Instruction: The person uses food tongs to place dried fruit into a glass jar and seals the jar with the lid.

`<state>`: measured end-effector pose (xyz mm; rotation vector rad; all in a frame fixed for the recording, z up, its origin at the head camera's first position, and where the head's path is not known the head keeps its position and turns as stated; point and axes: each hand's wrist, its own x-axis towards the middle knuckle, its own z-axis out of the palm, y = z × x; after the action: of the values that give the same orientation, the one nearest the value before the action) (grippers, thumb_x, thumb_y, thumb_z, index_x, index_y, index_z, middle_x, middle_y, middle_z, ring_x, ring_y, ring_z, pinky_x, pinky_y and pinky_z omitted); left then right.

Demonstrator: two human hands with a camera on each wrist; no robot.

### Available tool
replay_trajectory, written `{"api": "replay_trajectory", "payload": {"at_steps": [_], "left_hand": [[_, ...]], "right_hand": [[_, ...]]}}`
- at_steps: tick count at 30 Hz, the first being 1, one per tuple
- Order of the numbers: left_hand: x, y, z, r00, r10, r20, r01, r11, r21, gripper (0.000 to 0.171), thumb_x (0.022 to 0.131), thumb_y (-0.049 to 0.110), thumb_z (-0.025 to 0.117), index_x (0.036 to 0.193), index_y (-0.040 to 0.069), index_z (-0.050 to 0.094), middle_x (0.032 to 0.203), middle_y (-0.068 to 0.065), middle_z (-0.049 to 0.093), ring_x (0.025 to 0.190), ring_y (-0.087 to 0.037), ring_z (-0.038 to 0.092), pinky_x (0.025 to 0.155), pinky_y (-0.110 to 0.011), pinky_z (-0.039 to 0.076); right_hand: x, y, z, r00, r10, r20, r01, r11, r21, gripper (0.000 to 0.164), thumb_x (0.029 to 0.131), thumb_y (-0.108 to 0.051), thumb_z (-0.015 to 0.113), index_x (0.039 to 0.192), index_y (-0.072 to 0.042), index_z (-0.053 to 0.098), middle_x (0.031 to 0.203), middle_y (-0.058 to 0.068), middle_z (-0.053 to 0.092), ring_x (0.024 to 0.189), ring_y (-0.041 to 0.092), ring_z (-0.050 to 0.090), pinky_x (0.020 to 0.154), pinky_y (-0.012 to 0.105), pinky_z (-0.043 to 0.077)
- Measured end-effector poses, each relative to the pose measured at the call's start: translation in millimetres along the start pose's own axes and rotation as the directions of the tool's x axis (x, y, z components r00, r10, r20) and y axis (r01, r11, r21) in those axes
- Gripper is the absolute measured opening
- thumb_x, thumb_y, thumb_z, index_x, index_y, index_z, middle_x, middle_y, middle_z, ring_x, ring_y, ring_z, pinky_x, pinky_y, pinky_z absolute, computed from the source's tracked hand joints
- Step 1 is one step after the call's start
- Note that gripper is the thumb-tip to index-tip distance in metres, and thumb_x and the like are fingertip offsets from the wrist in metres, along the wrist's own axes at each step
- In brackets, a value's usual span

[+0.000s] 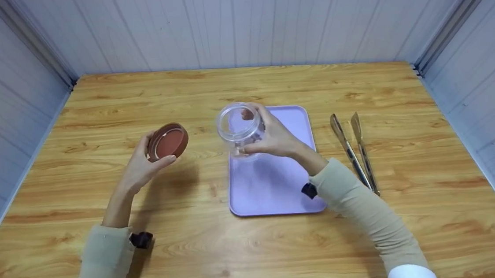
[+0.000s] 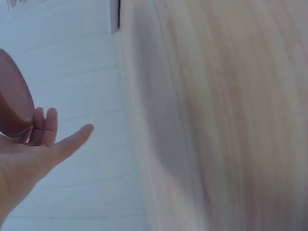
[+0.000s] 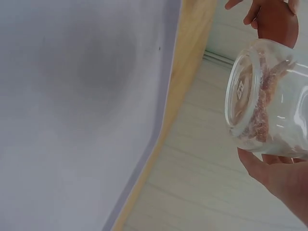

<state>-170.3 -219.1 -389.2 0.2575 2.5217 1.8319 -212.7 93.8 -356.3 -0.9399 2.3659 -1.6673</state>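
Observation:
In the head view my left hand [image 1: 140, 166] holds a round reddish-brown lid [image 1: 172, 144], its hollow inside facing up and toward the right. The thumb lies along the lid's near edge, while the other fingers are partly hidden behind it. My right hand [image 1: 276, 136] grips a clear jar [image 1: 239, 136] around its side, tilted above the upper left of a lilac tray [image 1: 274, 198]. The jar's mouth is uncovered. Through its wall, the right wrist view shows reddish-brown pieces [image 3: 262, 108] lying near the base.
Two long metal utensils [image 1: 349, 148] with flat ends lie side by side to the right of the tray. All of this is on a wood-grain table [image 1: 221, 251]. Pale panelled walls [image 1: 238, 25] enclose the table at the back and both sides.

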Motion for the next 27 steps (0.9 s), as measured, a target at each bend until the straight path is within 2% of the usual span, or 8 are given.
{"api": "replay_trajectory", "payload": {"at_steps": [2, 5, 12, 16, 21, 23, 27], "left_hand": [[-0.5, 2.2, 3.2, 1.0, 0.028, -0.013, -0.029, 0.998, -0.056, 0.067, 0.076, 0.008, 0.068, 0.13, 0.0, 0.03, 0.122, -0.013, 0.039, 0.107, -0.019, 0.039, 0.084, -0.026, 0.038], [-0.8, 4.7, 8.2, 0.998, 0.061, -0.028, -0.064, 0.986, -0.155, 0.064, 0.074, -0.001, 0.066, 0.128, -0.002, 0.033, 0.121, -0.013, 0.041, 0.106, -0.019, 0.041, 0.082, -0.023, 0.04], [-2.7, 7.8, 17.5, 0.992, 0.128, -0.013, -0.125, 0.931, -0.342, 0.063, 0.071, -0.009, 0.064, 0.126, -0.005, 0.033, 0.12, -0.015, 0.042, 0.107, -0.023, 0.042, 0.084, -0.026, 0.04], [-5.1, 10.0, 20.9, 0.989, 0.151, -0.003, -0.139, 0.9, -0.412, 0.064, 0.071, -0.009, 0.064, 0.127, -0.005, 0.032, 0.121, -0.016, 0.041, 0.109, -0.024, 0.042, 0.084, -0.028, 0.042], [-8.3, 12.8, 25.6, 0.985, 0.174, 0.004, -0.152, 0.871, -0.467, 0.07, 0.07, -0.008, 0.066, 0.13, -0.004, 0.029, 0.123, -0.016, 0.04, 0.11, -0.026, 0.042, 0.084, -0.028, 0.043], [-9.0, 13.8, 28.2, 0.979, 0.202, 0.006, -0.175, 0.862, -0.476, 0.071, 0.069, -0.006, 0.068, 0.129, -0.004, 0.029, 0.123, -0.016, 0.039, 0.111, -0.026, 0.04, 0.085, -0.029, 0.042], [-9.4, 14.0, 33.4, 0.96, 0.281, 0.0, -0.24, 0.819, -0.522, 0.074, 0.067, 0.006, 0.075, 0.126, -0.002, 0.031, 0.124, -0.016, 0.036, 0.113, -0.028, 0.036, 0.089, -0.03, 0.039]], "right_hand": [[-3.0, 2.9, -5.6, 1.0, -0.02, -0.009, 0.02, 1.0, -0.005, 0.087, 0.061, -0.014, 0.081, 0.13, -0.003, 0.029, 0.121, 0.007, 0.044, 0.114, 0.016, 0.039, 0.097, 0.03, 0.028], [-9.8, 0.3, -12.9, 0.998, -0.053, -0.022, 0.054, 0.999, 0.006, 0.087, 0.061, -0.009, 0.08, 0.13, 0.0, 0.029, 0.12, 0.012, 0.044, 0.114, 0.022, 0.039, 0.097, 0.036, 0.028], [-30.4, -28.4, -22.8, 0.998, -0.06, -0.033, 0.061, 0.998, 0.03, 0.085, 0.06, 0.003, 0.077, 0.128, 0.01, 0.026, 0.12, 0.026, 0.041, 0.113, 0.035, 0.038, 0.095, 0.042, 0.03], [-38.8, -30.5, -26.3, 0.998, -0.048, -0.045, 0.049, 0.998, 0.033, 0.084, 0.059, 0.004, 0.077, 0.127, 0.009, 0.027, 0.119, 0.024, 0.043, 0.111, 0.033, 0.04, 0.093, 0.045, 0.031], [-48.0, -27.3, -29.7, 0.997, -0.055, -0.046, 0.057, 0.997, 0.044, 0.086, 0.057, 0.006, 0.077, 0.128, 0.008, 0.028, 0.118, 0.023, 0.043, 0.109, 0.035, 0.041, 0.092, 0.044, 0.033], [-52.1, -26.0, -30.9, 0.998, -0.044, -0.046, 0.046, 0.998, 0.041, 0.088, 0.057, 0.005, 0.078, 0.129, 0.007, 0.027, 0.119, 0.022, 0.043, 0.109, 0.033, 0.041, 0.092, 0.043, 0.033], [-60.6, -23.0, -32.5, 0.999, -0.015, -0.04, 0.017, 0.999, 0.04, 0.089, 0.057, 0.005, 0.078, 0.129, 0.007, 0.027, 0.12, 0.022, 0.043, 0.11, 0.032, 0.041, 0.093, 0.045, 0.031]]}}
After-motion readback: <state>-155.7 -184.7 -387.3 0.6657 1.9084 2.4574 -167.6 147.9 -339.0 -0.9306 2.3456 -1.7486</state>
